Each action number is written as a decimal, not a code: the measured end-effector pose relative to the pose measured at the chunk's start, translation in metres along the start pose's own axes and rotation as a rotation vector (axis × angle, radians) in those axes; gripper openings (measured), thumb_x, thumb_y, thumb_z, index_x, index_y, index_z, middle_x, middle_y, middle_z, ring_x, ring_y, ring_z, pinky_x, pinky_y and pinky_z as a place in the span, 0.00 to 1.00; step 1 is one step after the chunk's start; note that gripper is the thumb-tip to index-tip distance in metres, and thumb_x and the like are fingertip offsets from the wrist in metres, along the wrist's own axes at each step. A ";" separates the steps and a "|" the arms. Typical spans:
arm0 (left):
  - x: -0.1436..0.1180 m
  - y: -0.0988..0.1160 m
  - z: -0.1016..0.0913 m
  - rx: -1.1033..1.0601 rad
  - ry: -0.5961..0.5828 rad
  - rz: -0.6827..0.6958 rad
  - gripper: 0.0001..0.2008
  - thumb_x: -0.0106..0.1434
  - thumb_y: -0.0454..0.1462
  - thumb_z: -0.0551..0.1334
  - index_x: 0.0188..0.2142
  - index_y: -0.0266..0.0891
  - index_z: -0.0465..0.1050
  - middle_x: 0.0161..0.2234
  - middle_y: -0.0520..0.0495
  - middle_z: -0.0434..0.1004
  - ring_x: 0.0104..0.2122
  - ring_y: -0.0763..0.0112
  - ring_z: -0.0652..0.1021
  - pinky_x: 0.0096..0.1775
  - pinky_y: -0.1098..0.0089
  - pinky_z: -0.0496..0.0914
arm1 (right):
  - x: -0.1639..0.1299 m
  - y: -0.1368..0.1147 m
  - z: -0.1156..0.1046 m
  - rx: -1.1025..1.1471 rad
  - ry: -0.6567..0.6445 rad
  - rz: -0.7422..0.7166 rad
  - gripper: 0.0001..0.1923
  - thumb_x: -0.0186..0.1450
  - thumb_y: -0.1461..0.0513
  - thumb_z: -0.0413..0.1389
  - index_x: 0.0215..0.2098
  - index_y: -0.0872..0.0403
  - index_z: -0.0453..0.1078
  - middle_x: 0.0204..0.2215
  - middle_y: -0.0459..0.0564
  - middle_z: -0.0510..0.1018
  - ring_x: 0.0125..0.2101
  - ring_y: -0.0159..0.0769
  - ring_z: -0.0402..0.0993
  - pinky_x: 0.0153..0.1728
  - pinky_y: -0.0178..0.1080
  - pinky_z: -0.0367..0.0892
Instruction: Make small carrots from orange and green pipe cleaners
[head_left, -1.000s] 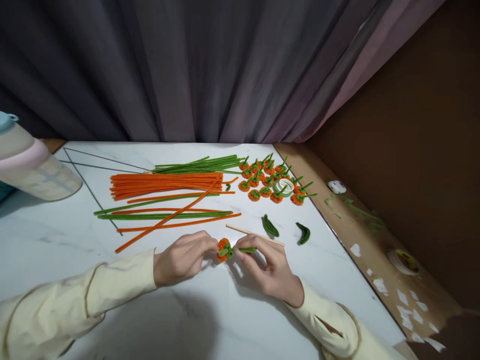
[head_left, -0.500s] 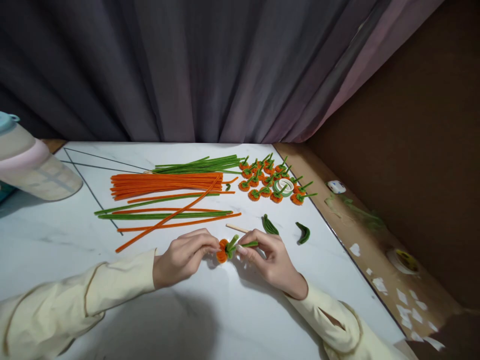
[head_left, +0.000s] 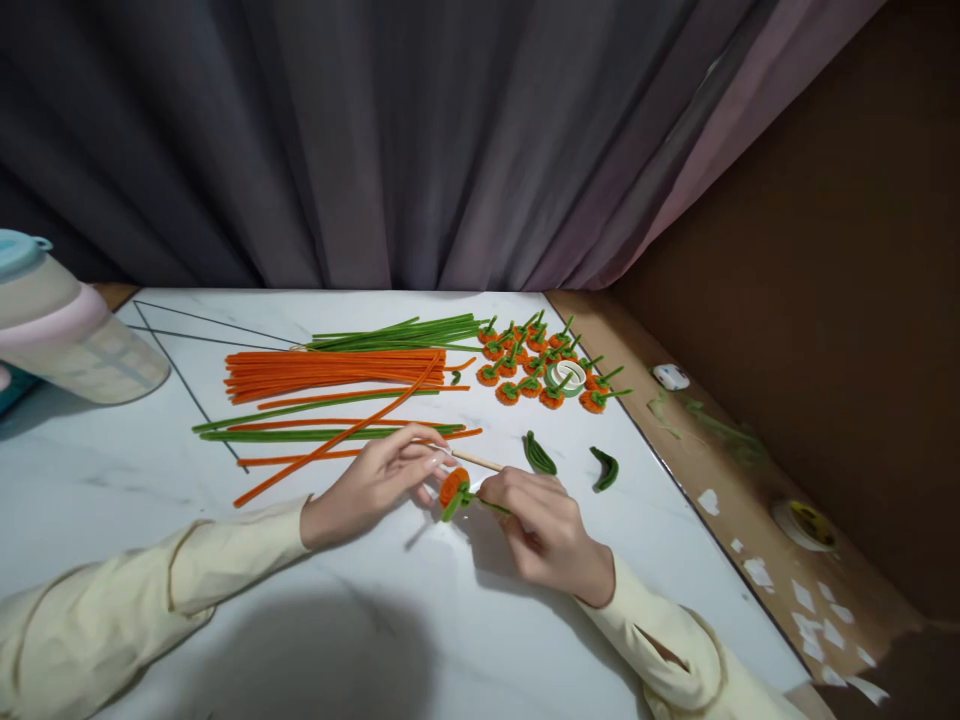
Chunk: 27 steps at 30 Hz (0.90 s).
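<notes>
My right hand is closed on the green stem of a small orange pipe-cleaner ball with a green top, which resembles a little pumpkin. The ball is held just over the table, tilted with its green top toward me. My left hand has its fingers loosely curled and apart, beside the ball but not gripping it. Its fingertips are close to the end of a thin wooden stick; whether they touch is unclear. My right hand hides the stick's other end. Two dark green folded pipe-cleaner leaves lie beyond the right hand.
Orange pipe cleaners and green ones lie in bundles, with loose strands in front. Several finished balls stand around a tape roll. A bottle is at left. Paper scraps lie beyond the table's right edge.
My left hand has let go of the orange ball, opened its fingers and moved slightly up toward the stick. The ball has turned in my right hand, its green top now facing lower.
</notes>
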<state>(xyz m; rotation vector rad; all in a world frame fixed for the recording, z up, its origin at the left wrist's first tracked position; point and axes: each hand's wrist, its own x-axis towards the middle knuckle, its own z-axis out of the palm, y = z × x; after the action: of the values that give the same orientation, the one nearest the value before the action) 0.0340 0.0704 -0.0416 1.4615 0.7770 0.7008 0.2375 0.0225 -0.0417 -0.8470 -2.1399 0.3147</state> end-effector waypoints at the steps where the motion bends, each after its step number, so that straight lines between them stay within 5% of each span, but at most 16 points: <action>1: 0.002 0.002 0.000 -0.059 -0.070 -0.089 0.14 0.63 0.43 0.58 0.43 0.36 0.68 0.33 0.44 0.78 0.29 0.69 0.79 0.29 0.72 0.74 | 0.001 -0.001 0.000 -0.032 -0.016 -0.031 0.15 0.56 0.74 0.42 0.35 0.54 0.63 0.24 0.50 0.72 0.24 0.35 0.67 0.23 0.36 0.61; 6: 0.007 0.000 0.004 -0.198 -0.337 -0.284 0.17 0.63 0.45 0.58 0.45 0.35 0.69 0.25 0.47 0.78 0.25 0.69 0.78 0.27 0.72 0.73 | 0.002 -0.003 -0.002 -0.108 -0.109 -0.129 0.14 0.57 0.73 0.43 0.34 0.55 0.65 0.25 0.52 0.74 0.23 0.36 0.66 0.22 0.37 0.60; 12: 0.006 0.001 0.002 -0.182 -0.359 -0.268 0.15 0.62 0.44 0.59 0.41 0.33 0.72 0.27 0.43 0.80 0.26 0.70 0.78 0.27 0.74 0.71 | 0.000 -0.002 0.001 -0.047 -0.095 0.001 0.12 0.59 0.72 0.43 0.34 0.54 0.65 0.23 0.50 0.73 0.24 0.34 0.66 0.24 0.36 0.61; 19: 0.007 -0.005 -0.001 -0.152 -0.475 -0.280 0.21 0.64 0.46 0.57 0.47 0.32 0.71 0.34 0.38 0.80 0.35 0.65 0.79 0.31 0.72 0.71 | 0.001 0.000 0.003 0.116 -0.042 0.222 0.06 0.64 0.68 0.49 0.32 0.55 0.66 0.22 0.46 0.73 0.22 0.28 0.66 0.24 0.31 0.61; 27: 0.008 -0.001 -0.001 0.002 -0.591 -0.270 0.17 0.65 0.45 0.55 0.42 0.34 0.72 0.31 0.45 0.77 0.19 0.79 0.69 0.19 0.78 0.61 | 0.005 -0.001 -0.001 0.191 -0.104 0.313 0.05 0.64 0.66 0.52 0.30 0.56 0.67 0.22 0.45 0.72 0.22 0.28 0.65 0.24 0.30 0.60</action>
<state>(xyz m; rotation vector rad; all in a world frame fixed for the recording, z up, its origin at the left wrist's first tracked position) 0.0381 0.0777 -0.0427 1.4263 0.4954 0.0474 0.2352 0.0247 -0.0378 -1.0726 -2.0278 0.7254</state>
